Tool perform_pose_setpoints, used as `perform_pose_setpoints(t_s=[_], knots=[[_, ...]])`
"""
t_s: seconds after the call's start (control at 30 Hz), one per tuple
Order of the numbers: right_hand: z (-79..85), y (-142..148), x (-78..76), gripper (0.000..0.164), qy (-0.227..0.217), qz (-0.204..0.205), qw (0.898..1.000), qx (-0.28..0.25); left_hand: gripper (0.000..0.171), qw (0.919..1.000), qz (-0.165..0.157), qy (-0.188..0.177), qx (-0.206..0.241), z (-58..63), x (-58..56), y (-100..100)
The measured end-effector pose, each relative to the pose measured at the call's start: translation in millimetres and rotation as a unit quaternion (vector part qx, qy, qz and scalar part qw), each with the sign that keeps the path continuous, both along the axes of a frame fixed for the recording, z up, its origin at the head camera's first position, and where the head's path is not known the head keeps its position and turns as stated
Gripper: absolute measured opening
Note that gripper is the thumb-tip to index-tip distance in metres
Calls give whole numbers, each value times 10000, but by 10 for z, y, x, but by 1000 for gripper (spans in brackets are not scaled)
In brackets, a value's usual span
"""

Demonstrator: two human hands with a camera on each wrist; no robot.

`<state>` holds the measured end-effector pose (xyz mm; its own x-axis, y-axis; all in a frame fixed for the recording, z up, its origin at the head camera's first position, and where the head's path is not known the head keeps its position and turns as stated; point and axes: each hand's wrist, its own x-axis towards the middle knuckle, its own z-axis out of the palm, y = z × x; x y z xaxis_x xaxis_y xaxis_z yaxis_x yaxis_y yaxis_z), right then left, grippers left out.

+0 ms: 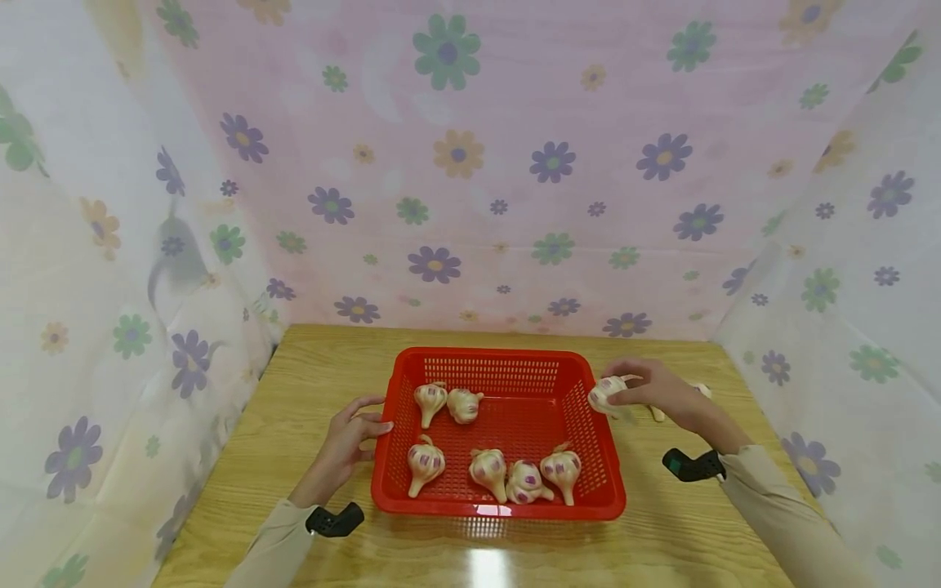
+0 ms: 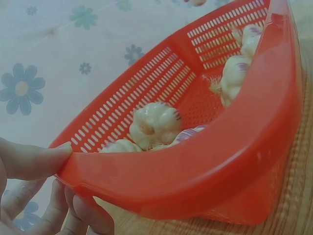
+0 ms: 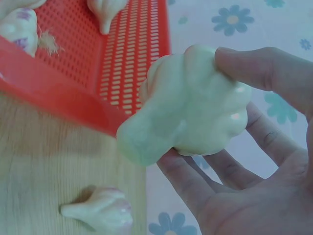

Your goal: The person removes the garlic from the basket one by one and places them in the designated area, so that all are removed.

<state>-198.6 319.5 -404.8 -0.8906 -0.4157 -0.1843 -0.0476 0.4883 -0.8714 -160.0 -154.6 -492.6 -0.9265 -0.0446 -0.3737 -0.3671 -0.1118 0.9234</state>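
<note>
A red plastic basket (image 1: 500, 511) with slotted walls sits on the wooden table. Several white garlic bulbs with purple marks lie inside, among them one bulb (image 1: 430, 400) at the back left and another (image 1: 561, 471) at the front right. My left hand (image 1: 341, 447) grips the basket's left rim, thumb (image 2: 41, 160) on top and fingers below. Beside the right rim, my right hand (image 1: 657, 394) holds a garlic bulb (image 3: 195, 98) between thumb and fingers, raised above the table. Its thick stem points toward the basket in the right wrist view.
Another garlic bulb (image 3: 105, 210) lies on the table (image 1: 684, 506) to the right of the basket, partly behind my right hand in the head view. Flower-patterned cloth (image 1: 500, 204) hangs along the back and both sides of the table.
</note>
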Motion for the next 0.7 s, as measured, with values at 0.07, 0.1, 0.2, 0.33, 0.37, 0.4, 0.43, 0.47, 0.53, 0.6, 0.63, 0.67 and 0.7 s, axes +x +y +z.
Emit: perform_pose_setpoints(t_s=[0.07, 0.1, 0.2, 0.33, 0.37, 0.4, 0.43, 0.47, 0.53, 0.6, 0.63, 0.67, 0.7], knots=[[10, 49, 5, 39, 56, -35, 10000, 27, 50, 10000, 6, 1, 15, -5, 1, -2], [13, 71, 7, 40, 65, -67, 10000, 31, 50, 10000, 7, 1, 21, -7, 0, -3], [8, 135, 12, 41, 55, -152, 9999, 36, 50, 10000, 6, 7, 20, -12, -1, -3], [-14, 213, 23, 41, 103, -240, 9996, 49, 50, 10000, -2, -12, 7, -15, -4, -4], [-17, 235, 26, 41, 136, -247, 9996, 87, 50, 10000, 1, -19, 21, -16, -6, -5], [-19, 256, 28, 41, 156, -284, 9994, 137, 50, 10000, 5, -17, 27, -17, -8, -5], [-19, 277, 31, 42, 186, -285, 9992, 193, 50, 10000, 9, -15, 34, -17, -9, -5], [-16, 297, 36, 42, 198, -319, 9990, 247, 50, 10000, 9, -10, 34, -17, -11, -5], [-3, 337, 50, 43, 206, -351, 9987, 308, 51, 10000, 9, -11, 37, -18, -14, -5], [12, 379, 65, 42, 225, -344, 9987, 297, 51, 10000, 13, -25, 34, -17, -17, -5], [20, 401, 75, 41, 229, -340, 9987, 287, 51, 10000, 15, -40, 36, -17, -18, -5], [28, 424, 85, 40, 231, -350, 9987, 274, 51, 10000, 16, -54, 39, -16, -18, -4], [35, 448, 95, 39, 243, -338, 9988, 262, 51, 10000, 16, -70, 39, -14, -18, -4]])
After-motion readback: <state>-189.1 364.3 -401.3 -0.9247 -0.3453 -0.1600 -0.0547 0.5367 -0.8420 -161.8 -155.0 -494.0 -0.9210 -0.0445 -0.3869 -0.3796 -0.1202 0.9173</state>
